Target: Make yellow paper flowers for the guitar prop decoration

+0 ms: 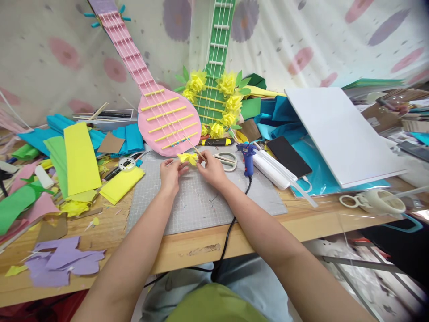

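Observation:
Over a grey cutting mat (201, 201), both my hands pinch a small yellow crepe-paper flower (187, 158) wrapped on a thin wooden stick (195, 149). My left hand (170, 173) grips the flower's left side with closed fingers. My right hand (212, 169) holds the stick and the flower's right side, fingers closed. Just behind stands a pink paper guitar (164, 118), and a green paper guitar (216, 89) carries several similar yellow flowers (228, 85).
A blue glue gun (247, 157) with a black cord, white-handled scissors (227, 160), a black phone (288, 156) and a white board (338, 134) lie to the right. Coloured paper sheets (80, 156) and purple scraps (63, 261) cover the left of the wooden table (187, 246).

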A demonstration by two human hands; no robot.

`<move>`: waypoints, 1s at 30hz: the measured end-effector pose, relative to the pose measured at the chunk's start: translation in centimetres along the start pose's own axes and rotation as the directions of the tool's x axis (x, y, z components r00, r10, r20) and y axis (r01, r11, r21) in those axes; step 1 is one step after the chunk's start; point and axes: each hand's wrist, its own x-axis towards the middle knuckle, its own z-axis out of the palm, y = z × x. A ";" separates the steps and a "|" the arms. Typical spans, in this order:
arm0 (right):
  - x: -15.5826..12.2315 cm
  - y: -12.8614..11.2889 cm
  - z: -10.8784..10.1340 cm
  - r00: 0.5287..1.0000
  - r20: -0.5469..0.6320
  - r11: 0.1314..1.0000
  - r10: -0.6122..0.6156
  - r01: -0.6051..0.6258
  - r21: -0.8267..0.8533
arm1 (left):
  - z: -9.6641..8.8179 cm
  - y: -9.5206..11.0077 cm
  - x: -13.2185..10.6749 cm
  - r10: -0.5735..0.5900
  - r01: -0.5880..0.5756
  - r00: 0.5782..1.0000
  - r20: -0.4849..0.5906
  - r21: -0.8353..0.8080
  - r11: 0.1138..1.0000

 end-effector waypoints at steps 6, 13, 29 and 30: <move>0.2 0.1 0.0 0.998 -0.042 0.998 0.039 -0.037 0.050 | -0.1 -1.7 -0.9 0.423 -0.494 0.862 0.280 0.276 0.825; 0.3 0.1 -0.1 0.998 -0.049 0.994 0.027 -0.022 0.103 | -0.6 -2.3 -0.4 0.399 -0.779 0.624 0.672 0.492 0.389; 0.4 -0.3 -0.4 1.000 0.022 0.978 -0.014 0.009 0.208 | -0.2 -1.6 -1.2 0.497 -0.696 0.677 0.543 0.691 0.194; 0.4 -0.3 -0.4 1.000 0.025 0.979 -0.011 0.006 0.202 | -0.3 -1.6 -1.2 0.508 -0.708 0.667 0.546 0.676 0.203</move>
